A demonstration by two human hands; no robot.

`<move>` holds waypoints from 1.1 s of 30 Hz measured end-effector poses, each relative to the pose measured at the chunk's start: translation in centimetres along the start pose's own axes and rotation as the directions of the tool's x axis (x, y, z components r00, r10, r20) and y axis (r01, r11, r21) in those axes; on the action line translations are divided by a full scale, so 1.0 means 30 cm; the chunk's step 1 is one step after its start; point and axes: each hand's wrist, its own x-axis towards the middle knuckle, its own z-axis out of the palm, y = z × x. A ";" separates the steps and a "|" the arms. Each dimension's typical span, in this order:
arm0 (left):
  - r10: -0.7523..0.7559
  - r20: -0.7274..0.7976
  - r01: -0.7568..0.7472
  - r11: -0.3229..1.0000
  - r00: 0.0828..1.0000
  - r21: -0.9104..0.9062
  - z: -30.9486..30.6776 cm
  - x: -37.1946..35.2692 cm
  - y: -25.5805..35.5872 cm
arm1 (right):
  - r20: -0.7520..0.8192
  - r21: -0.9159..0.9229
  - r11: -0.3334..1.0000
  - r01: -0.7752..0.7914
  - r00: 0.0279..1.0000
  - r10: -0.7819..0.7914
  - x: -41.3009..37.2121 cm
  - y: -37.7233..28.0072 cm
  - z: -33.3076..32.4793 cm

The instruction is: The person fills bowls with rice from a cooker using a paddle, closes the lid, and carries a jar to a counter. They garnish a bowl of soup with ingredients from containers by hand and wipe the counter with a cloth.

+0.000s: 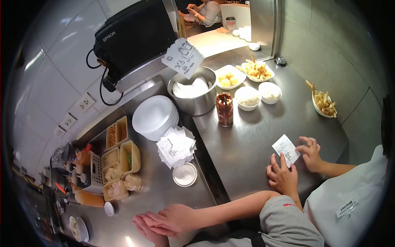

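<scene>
My right hand (175,218) lies across my left hand (149,229) above the steel counter's front part. No object shows in either hand. The right fingers look stretched out, and part of the left hand is hidden beneath them. Close by are a small white cup (109,208) and a stack of small white bowls (184,174). Beyond them a pile of paper order slips (177,146) sits beside stacked white plates (155,118). On my right, a co-worker's hands (284,175) touch a printed receipt (286,149) on the counter.
Food tubs (130,156) and a white basket (96,173) line the left. At the back are a metal pot (193,99), a glass jar of dark red sauce (224,109), rice bowls (247,98) and fries (257,71). Another fries bowl (324,103) stands right. An Epson printer (131,39) hangs above.
</scene>
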 end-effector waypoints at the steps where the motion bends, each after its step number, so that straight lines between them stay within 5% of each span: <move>1: -0.010 0.103 0.024 0.992 0.995 -0.127 -0.015 0.018 0.011 | -0.025 -0.002 0.999 0.043 0.999 -0.043 -0.005 0.000 0.010; 3: -0.012 0.203 0.063 0.967 0.979 -0.245 -0.002 0.018 0.070 | -0.049 0.000 0.996 0.084 0.995 -0.084 -0.011 -0.001 0.010; 5: -0.319 0.079 0.327 0.894 0.945 -0.306 0.042 -0.015 0.120 | -0.133 -0.077 0.989 0.129 0.981 -0.139 -0.008 -0.003 -0.027; 6: -0.325 0.077 0.333 0.895 0.943 -0.298 0.039 -0.012 0.111 | -0.132 -0.069 0.990 0.123 0.982 -0.132 -0.002 -0.006 -0.045; 8: -0.063 0.227 0.101 0.981 0.972 -0.162 0.030 0.014 0.071 | -0.009 -0.121 0.989 0.082 0.996 -0.083 0.015 -0.009 -0.070; 12: -0.019 0.137 0.042 0.985 0.990 -0.167 0.035 0.024 -0.018 | -0.082 -0.139 0.985 0.098 0.991 -0.110 0.009 0.049 -0.051; 14: 0.083 0.445 -0.019 0.989 0.892 -0.146 -0.006 0.042 -0.043 | -0.083 -0.109 0.994 -0.019 0.996 0.010 0.016 0.049 -0.054; 15: 0.085 0.449 -0.022 0.989 0.889 -0.144 -0.014 0.045 -0.059 | -0.089 -0.109 0.994 -0.021 0.996 0.011 0.010 0.055 -0.066; 17: 0.006 0.482 0.071 0.987 0.876 -0.142 -0.020 0.050 -0.071 | 0.453 0.165 0.953 -0.254 0.878 0.156 0.036 0.027 -0.209; 18: 0.006 0.485 0.070 0.988 0.875 -0.138 -0.011 0.041 -0.068 | 0.450 0.169 0.952 -0.255 0.879 0.156 0.036 0.034 -0.251; 20: 0.036 0.461 -0.067 0.996 0.887 0.051 0.021 0.008 -0.058 | 0.359 -0.042 0.977 -0.208 0.910 0.209 0.031 0.047 -0.338; 21: 0.036 0.463 -0.067 0.996 0.886 0.051 0.024 0.008 -0.069 | 0.179 -0.064 0.978 -0.200 0.962 0.208 0.038 0.041 -0.387; 22: 0.223 0.542 -0.368 0.914 0.810 0.173 0.030 0.012 -0.086 | -0.007 -0.087 0.977 -0.194 0.981 0.195 0.045 0.038 -0.438; 23: 0.367 0.638 -0.635 0.728 0.678 0.257 0.034 0.014 -0.087 | -0.329 -0.138 0.990 -0.034 0.944 -0.014 0.044 0.056 -0.486; 24: 0.368 0.636 -0.636 0.728 0.678 0.256 0.039 0.011 -0.084 | -0.596 -0.237 0.966 0.103 0.770 -0.228 0.039 0.075 -0.534; 25: 0.345 0.646 -0.581 0.791 0.680 0.189 0.060 0.000 -0.061 | -0.720 -0.386 0.922 0.037 0.613 -0.326 0.018 0.097 -0.588; 26: 0.321 0.658 -0.517 0.847 0.681 0.122 0.081 -0.014 -0.036 | -0.847 -0.319 0.946 -0.049 0.462 -0.261 -0.022 0.139 -0.612; 27: 0.322 0.652 -0.514 0.849 0.687 0.122 0.110 -0.027 -0.009 | -0.955 -0.203 0.941 0.271 0.158 -0.252 -0.017 0.194 -0.620; 29: 0.330 0.720 -0.507 0.861 0.610 0.035 0.155 -0.042 0.042 | -0.963 -0.264 0.965 0.015 0.045 -0.264 -0.081 0.338 -0.674; 30: 0.333 0.712 -0.503 0.864 0.618 0.031 0.178 -0.050 0.052 | -0.961 -0.269 0.963 0.023 0.055 -0.270 -0.103 0.405 -0.659; 32: 0.343 0.779 -0.480 0.875 0.525 -0.062 0.203 -0.061 0.058 | -0.997 -0.023 0.946 -0.322 0.075 0.002 -0.156 0.520 -0.602; 33: 0.346 0.777 -0.476 0.877 0.526 -0.068 0.204 -0.063 0.048 | -0.997 -0.029 0.946 -0.324 0.079 -0.004 -0.174 0.555 -0.573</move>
